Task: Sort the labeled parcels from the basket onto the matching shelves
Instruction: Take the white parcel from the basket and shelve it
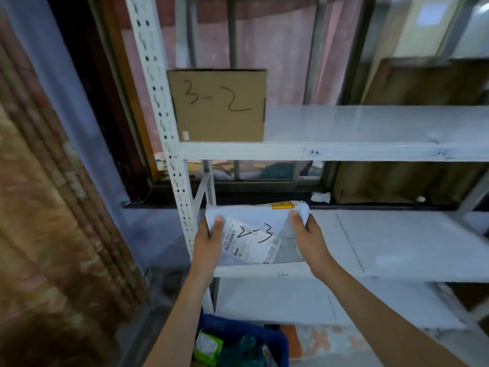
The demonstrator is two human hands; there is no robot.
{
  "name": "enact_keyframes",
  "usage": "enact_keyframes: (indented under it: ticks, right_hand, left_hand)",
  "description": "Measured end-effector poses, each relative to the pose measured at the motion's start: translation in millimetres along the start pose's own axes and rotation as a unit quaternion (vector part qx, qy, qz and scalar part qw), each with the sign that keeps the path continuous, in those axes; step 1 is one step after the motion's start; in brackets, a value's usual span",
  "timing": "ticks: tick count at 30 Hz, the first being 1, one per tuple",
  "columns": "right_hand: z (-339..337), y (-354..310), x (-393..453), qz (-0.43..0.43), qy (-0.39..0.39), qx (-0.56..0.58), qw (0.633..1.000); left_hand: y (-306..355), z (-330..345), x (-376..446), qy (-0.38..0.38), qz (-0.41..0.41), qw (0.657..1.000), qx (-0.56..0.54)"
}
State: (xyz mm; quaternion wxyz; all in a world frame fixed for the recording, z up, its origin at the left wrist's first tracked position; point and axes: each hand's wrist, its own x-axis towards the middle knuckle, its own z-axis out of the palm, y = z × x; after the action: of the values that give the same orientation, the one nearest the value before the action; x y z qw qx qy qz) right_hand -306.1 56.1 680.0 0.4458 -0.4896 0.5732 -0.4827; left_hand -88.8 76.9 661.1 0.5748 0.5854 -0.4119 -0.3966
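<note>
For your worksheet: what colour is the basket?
Blue basket, best seen in the head view, bottom edge.

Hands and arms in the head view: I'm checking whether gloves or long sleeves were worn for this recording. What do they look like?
Both are bare. The left hand and right hand wear no gloves, and no rings, watch or bands show on the fingers or wrists. Both forearms run uncovered to the bottom edge of the picture, so no sleeve is in view.

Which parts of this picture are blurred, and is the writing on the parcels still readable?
Head view: the curtain at left is smeared; the shelf upright bows from wide-angle distortion; "3-2" on the cardboard box and "2-3" on the white parcel are readable.
</note>
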Motion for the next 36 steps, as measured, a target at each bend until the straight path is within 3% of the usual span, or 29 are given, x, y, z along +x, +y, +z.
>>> enact_keyframes:
  ticks: [8,23,36]
  right_hand:
    - [-120,-44,-17,-0.050,0.085,0.026,0.995]
    - [-379,-122,-32,-0.139,0.143,0.040,0.979]
    - [-541,-216,48,-0.241,0.207,0.018,0.948]
  left_hand:
    - [65,98,-39,-0.059,0.055,0.996,-0.029]
    - [190,323,-135,-0.127,0.153,0.979,-0.044]
    - [313,503,-111,-0.170,0.284,0.943,-0.041]
